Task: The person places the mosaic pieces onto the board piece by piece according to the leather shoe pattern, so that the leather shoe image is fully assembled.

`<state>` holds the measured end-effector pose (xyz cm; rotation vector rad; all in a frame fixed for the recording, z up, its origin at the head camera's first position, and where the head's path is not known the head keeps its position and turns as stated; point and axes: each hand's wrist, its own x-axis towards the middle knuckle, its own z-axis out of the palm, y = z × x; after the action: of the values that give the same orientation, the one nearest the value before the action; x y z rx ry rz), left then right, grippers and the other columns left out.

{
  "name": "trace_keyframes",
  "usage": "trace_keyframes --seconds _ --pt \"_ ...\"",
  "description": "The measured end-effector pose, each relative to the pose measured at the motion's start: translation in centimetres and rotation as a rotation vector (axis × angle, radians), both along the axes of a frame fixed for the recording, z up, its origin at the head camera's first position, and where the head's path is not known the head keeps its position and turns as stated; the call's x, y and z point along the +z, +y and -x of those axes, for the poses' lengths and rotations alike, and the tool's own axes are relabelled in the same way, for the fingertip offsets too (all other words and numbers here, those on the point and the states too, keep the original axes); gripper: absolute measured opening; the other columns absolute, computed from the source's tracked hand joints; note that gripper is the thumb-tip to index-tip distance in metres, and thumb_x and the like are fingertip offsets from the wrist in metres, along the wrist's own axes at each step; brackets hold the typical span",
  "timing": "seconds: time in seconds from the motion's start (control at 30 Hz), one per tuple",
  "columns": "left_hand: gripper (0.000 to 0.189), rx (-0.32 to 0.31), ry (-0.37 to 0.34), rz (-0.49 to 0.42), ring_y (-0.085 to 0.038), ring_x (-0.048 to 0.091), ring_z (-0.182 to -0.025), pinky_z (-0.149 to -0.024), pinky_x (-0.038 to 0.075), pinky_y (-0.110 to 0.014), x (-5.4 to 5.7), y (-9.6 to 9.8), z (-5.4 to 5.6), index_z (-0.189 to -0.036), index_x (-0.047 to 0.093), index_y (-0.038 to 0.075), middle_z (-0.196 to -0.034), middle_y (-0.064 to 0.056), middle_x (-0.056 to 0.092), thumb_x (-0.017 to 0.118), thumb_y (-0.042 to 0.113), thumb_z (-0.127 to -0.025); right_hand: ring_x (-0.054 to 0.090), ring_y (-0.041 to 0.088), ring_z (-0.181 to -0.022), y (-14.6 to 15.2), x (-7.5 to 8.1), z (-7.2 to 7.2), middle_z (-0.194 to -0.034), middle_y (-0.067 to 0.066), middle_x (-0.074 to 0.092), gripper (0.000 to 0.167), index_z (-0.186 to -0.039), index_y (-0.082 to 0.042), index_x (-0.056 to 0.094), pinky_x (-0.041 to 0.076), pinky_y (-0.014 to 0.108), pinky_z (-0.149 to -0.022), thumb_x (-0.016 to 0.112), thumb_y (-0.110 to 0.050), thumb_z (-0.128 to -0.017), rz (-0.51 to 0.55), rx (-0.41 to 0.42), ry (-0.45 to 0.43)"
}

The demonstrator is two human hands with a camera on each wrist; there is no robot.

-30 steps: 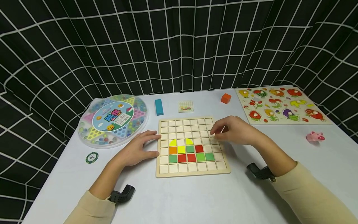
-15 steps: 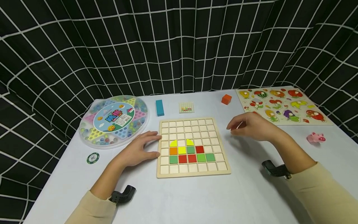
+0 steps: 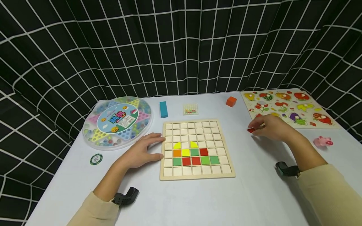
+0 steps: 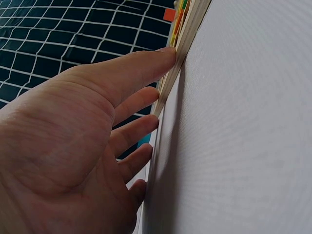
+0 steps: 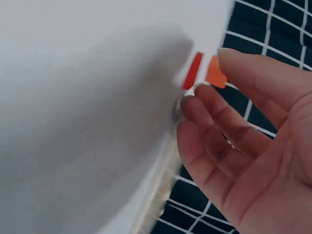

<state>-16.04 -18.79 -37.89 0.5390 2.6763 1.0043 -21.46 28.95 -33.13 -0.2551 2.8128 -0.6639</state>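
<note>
A wooden grid board (image 3: 198,177) lies flat with red, green, orange and yellow tiles in its lower left cells. My left hand (image 3: 142,152) rests at the board's left edge; in the left wrist view its thumb and fingertips touch that edge, spread and relaxed. My right hand (image 3: 268,128) is low over the table, right of the board. At its fingertips is a small red piece (image 5: 193,71). The right wrist view shows this piece beside the index fingertip, with the thumb (image 5: 239,63) apart from it. Its underside is hidden.
A fruit puzzle board (image 3: 319,106) lies behind the right hand, with a pink toy pig (image 3: 323,141) in front. An orange block (image 3: 231,101), a small pattern card (image 3: 190,109), a blue block (image 3: 163,109), a round marble game (image 3: 118,122) and a chip (image 3: 96,159) surround the grid board.
My right hand has moved right, from above the board's right side to the table beside it. The red piece has come into sight at its fingertips. My left hand has stayed at the board's edge.
</note>
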Motion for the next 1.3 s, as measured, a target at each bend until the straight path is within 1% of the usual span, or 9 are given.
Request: trace_keyframes --seconds 0.13,0.23,0.47,0.6,0.77,0.93,1.03,1.17,1.3 --pt "0.064 0.006 0.000 0.002 -0.039 0.026 -0.156 -0.123 0.025 -0.064 0.0 0.1 0.0 -0.149 0.057 0.018 -0.165 -0.009 0.039 0.079 0.031 -0.090 0.060 0.034 -0.100 0.0 -0.8 0.4 -0.112 0.020 0.071 0.030 -0.118 0.000 0.073 0.056 0.040 -0.080 0.076 -0.011 -0.091 -0.021 -0.010 -0.005" --pt "0.064 0.006 0.002 0.008 -0.038 0.027 -0.156 -0.123 0.025 -0.065 0.0 0.1 0.0 -0.149 0.057 0.018 -0.165 -0.009 0.039 0.078 0.032 -0.091 0.060 0.033 -0.097 -0.2 -1.0 0.7 -0.106 0.019 0.070 0.028 -0.115 0.002 0.072 0.057 0.046 -0.084 0.076 -0.009 -0.090 -0.045 0.000 -0.004" --pt "0.064 0.006 -0.004 0.001 -0.039 0.026 -0.157 -0.123 0.024 -0.064 -0.1 0.0 0.0 -0.149 0.057 0.017 -0.165 -0.009 0.039 0.078 0.030 -0.091 0.055 0.028 -0.088 -0.6 -1.1 1.0 -0.092 0.013 0.064 0.017 -0.102 0.000 0.066 0.050 0.034 -0.073 0.076 -0.008 -0.090 -0.083 -0.015 -0.021" --pt "0.063 0.007 -0.008 0.004 -0.039 0.026 -0.157 -0.124 0.024 -0.064 -0.1 0.0 0.0 -0.149 0.057 0.017 -0.165 -0.009 0.039 0.078 0.030 -0.091 0.057 0.026 -0.084 -0.7 -1.1 0.8 -0.094 0.014 0.064 0.019 -0.104 -0.001 0.064 0.049 0.031 -0.069 0.076 -0.008 -0.091 -0.060 -0.028 -0.038" --pt "0.064 0.003 -0.006 0.008 -0.038 0.026 -0.157 -0.123 0.025 -0.064 -0.1 0.0 0.1 -0.149 0.057 0.018 -0.166 -0.009 0.039 0.078 0.032 -0.091 0.060 0.022 -0.077 -0.6 -0.8 0.5 -0.096 0.014 0.066 0.025 -0.117 0.001 0.069 0.052 0.030 -0.064 0.071 -0.010 -0.095 0.022 -0.051 -0.095" --pt "0.064 0.008 -0.006 0.015 -0.037 0.027 -0.156 -0.123 0.026 -0.064 -0.1 0.1 0.1 -0.149 0.057 0.019 -0.166 -0.008 0.039 0.078 0.033 -0.091 0.058 0.023 -0.081 -1.1 -0.3 0.2 -0.093 0.007 0.070 0.023 -0.114 -0.001 0.071 0.052 0.031 -0.064 0.071 -0.016 -0.097 0.131 -0.062 -0.096" --pt "0.064 0.012 -0.008 0.014 -0.038 0.027 -0.156 -0.123 0.026 -0.064 0.0 0.1 0.1 -0.149 0.057 0.019 -0.165 -0.008 0.039 0.078 0.033 -0.091 0.058 0.023 -0.084 -1.8 0.1 -0.1 -0.092 0.004 0.070 0.024 -0.111 -0.002 0.070 0.053 0.031 -0.066 0.073 -0.019 -0.095 0.184 -0.064 -0.087" --pt "0.064 0.007 -0.010 0.009 -0.038 0.027 -0.156 -0.123 0.026 -0.064 -0.1 0.1 0.1 -0.150 0.057 0.019 -0.165 -0.008 0.039 0.078 0.033 -0.091 0.062 0.021 -0.085 -3.0 0.7 -0.6 -0.094 0.006 0.071 0.026 -0.110 0.000 0.068 0.058 0.028 -0.072 0.075 -0.019 -0.094 0.268 -0.058 -0.119" --pt "0.064 0.003 -0.007 0.005 -0.039 0.028 -0.155 -0.123 0.026 -0.065 -0.1 0.1 0.1 -0.150 0.057 0.019 -0.165 -0.009 0.040 0.078 0.033 -0.091 0.069 0.020 -0.087 -4.3 1.2 -1.1 -0.100 0.009 0.070 0.029 -0.119 0.001 0.067 0.062 0.028 -0.078 0.073 -0.016 -0.096 0.353 -0.047 -0.176"
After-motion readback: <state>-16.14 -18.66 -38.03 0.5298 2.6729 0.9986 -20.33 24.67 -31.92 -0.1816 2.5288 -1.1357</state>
